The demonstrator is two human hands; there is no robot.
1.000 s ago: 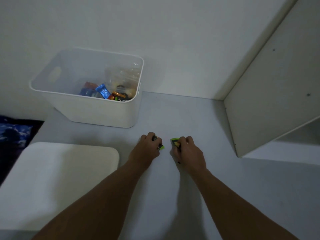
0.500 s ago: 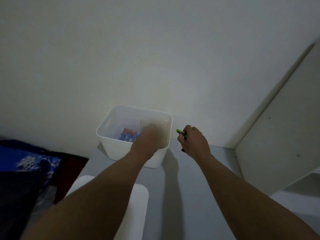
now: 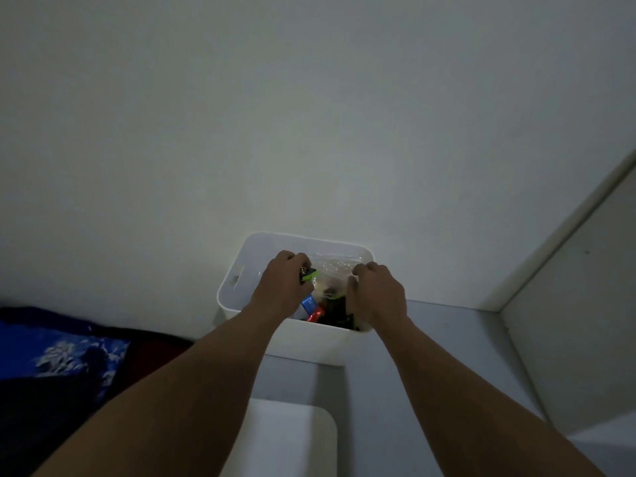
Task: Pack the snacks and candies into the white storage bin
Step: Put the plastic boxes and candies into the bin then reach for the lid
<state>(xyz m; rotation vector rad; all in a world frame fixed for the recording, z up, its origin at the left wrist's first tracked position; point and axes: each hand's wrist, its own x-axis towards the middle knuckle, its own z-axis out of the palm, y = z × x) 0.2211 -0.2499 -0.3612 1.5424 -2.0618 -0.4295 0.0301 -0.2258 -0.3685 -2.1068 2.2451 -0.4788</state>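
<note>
— Two bare forearms enter from the bottom edge and reach forward over the grey table [image 3: 430, 342]. What lies nearest?

— A flat white rounded-corner lid [image 3: 285, 438] lies on the table between the forearms. To the left, off the table, is a dark blue patterned fabric [image 3: 51, 352].

— Location of the container?

— The white plastic storage bin [image 3: 309, 346] stands on the table against the pale wall [image 3: 309, 115], beyond the lid. A slot handle is cut into its left wall. A white panel [image 3: 578, 304] stands to the right, well apart from it.

— State of the hands?

— Both are over the bin's open top. The left hand [image 3: 280, 287] is curled, fingers pinching a small bright-green and black wrapped candy [image 3: 307, 274] above the left half of the opening. The right hand [image 3: 377, 294] is curled with knuckles up over the right rim; whether it holds anything cannot be told, as the fingers turn down and away from the camera.

— Contents of the bin?

— Between the hands: a crumpled clear plastic bag [image 3: 332, 270] toward the far wall, a blue wrapper [image 3: 308, 303] and a red wrapper [image 3: 316, 315] lower down, and dark packets at the near right. The lighting is dim; labels cannot be read.

— Any loose snacks on the table?

— None are visible on the part of the table in view.
</note>
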